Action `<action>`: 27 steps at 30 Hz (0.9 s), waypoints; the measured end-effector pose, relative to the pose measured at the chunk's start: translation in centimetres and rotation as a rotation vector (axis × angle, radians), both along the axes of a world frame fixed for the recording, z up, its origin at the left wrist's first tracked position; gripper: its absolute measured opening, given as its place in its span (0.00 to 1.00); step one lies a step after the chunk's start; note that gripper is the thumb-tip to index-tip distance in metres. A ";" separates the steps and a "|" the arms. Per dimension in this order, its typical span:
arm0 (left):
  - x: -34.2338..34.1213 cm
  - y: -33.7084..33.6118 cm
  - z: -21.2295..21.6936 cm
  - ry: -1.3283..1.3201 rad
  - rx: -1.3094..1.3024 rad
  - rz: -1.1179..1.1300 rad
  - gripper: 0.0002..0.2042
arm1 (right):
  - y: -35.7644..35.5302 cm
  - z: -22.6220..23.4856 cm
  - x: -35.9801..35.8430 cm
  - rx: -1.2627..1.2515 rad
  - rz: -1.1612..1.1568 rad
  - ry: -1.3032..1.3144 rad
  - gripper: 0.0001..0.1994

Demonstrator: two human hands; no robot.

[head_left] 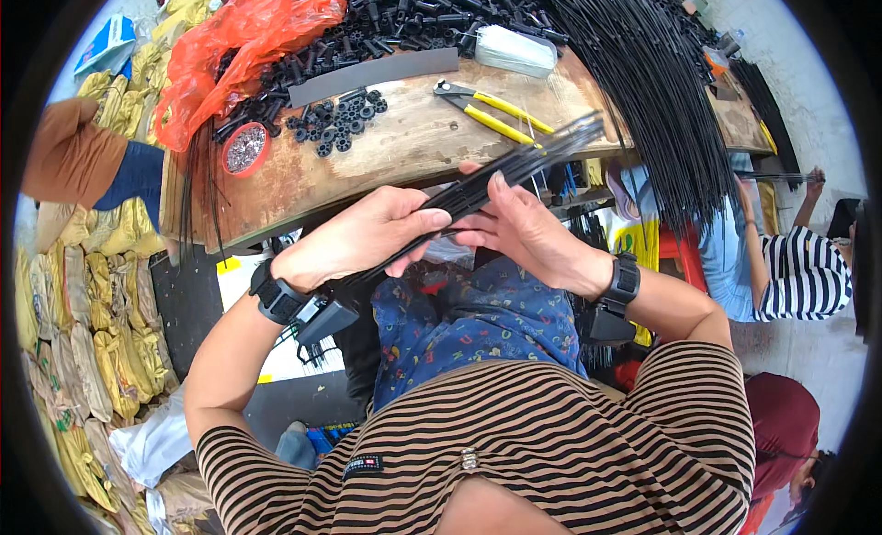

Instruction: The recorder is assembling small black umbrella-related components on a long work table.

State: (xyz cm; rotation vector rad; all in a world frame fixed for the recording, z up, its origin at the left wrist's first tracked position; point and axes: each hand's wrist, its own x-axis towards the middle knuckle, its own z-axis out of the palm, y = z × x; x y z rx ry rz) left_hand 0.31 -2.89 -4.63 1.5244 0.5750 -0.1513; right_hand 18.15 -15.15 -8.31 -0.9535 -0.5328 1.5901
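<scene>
A bundle of thin black rods slants up to the right above my lap, in front of the workbench edge. My left hand is closed round its lower part, thumb pressed on top. Farther up the same bundle, my right hand has it between thumb and index finger, the other fingers curled below. The upper end of the rods is smeared by motion. Just beyond them, yellow-handled pliers lie on the wooden bench. Each wrist wears a black strapped device.
Long black rods overhang the bench at right. Black plastic parts are heaped behind a dark strip. Small round black pieces, a red dish of metal bits and a red bag sit left. Other people work at right.
</scene>
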 end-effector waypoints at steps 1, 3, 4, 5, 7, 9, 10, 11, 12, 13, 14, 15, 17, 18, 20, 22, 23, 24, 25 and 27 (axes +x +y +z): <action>0.0 -0.2 0.1 -0.002 -0.024 -0.016 0.14 | 0.3 0.2 -0.1 0.000 0.005 0.002 0.28; -0.1 -0.3 0.0 -0.005 -0.006 -0.005 0.15 | 0.8 0.6 -0.6 -0.025 -0.025 -0.025 0.26; -0.3 -0.2 -0.2 -0.003 -0.004 -0.008 0.15 | 1.0 0.4 -0.9 -0.054 -0.069 -0.051 0.23; -0.5 -0.3 -0.4 0.000 -0.003 -0.008 0.15 | 1.0 0.3 -1.1 -0.059 -0.044 -0.043 0.23; -0.5 -0.4 0.1 -0.003 -0.047 0.005 0.16 | 1.1 -0.1 -1.2 -0.025 -0.111 -0.105 0.20; -0.9 0.3 -0.1 -0.105 0.040 -0.037 0.18 | 1.2 -0.1 -0.6 -0.032 -0.180 -0.158 0.17; -1.2 0.7 0.2 -0.180 0.118 0.003 0.20 | 1.4 -0.3 -0.1 0.005 -0.230 -0.186 0.17; -2.0 1.2 0.9 -0.246 0.200 0.050 0.23 | 1.7 -0.5 1.1 0.043 -0.246 -0.183 0.17; -3.0 2.2 1.4 -0.185 0.181 0.109 0.29 | 1.9 0.3 1.5 0.097 -0.289 -0.176 0.16; -4.2 2.3 2.2 -0.247 0.181 0.223 0.31 | 2.1 0.5 2.7 0.142 -0.325 -0.178 0.16; -4.6 3.0 2.7 -0.239 0.188 0.301 0.32 | 1.8 0.5 4.4 0.156 -0.407 -0.239 0.16; -5.0 3.6 2.9 -0.224 0.201 0.383 0.32 | 1.7 2.1 4.4 0.173 -0.453 -0.318 0.16; -6.6 3.9 3.1 -0.287 0.281 0.488 0.31 | 2.2 2.6 6.2 0.266 -0.461 -0.296 0.17; -7.4 3.9 3.0 -0.301 0.325 0.514 0.30 | 2.4 3.3 7.4 0.289 -0.474 -0.345 0.16; -7.5 4.6 3.3 -0.289 0.205 0.628 0.23 | 2.9 4.7 9.2 0.316 -0.479 -0.454 0.16; -7.2 6.1 3.1 -0.289 0.111 0.572 0.23 | 3.1 7.6 8.8 0.312 -0.618 -0.612 0.16; -6.7 6.2 1.0 -0.299 0.406 0.573 0.24 | 3.0 7.9 11.8 0.490 -0.272 -0.646 0.17; -7.0 7.5 -0.8 -0.368 0.413 0.486 0.22 | 3.6 8.6 11.8 0.476 -0.239 -0.737 0.18; -6.9 8.1 -1.6 -0.445 0.420 0.396 0.20 | 4.3 9.1 11.6 0.464 -0.208 -0.834 0.19; -5.2 7.8 -3.3 -0.471 0.379 0.410 0.20 | 5.2 8.9 11.4 0.406 -0.145 -1.103 0.18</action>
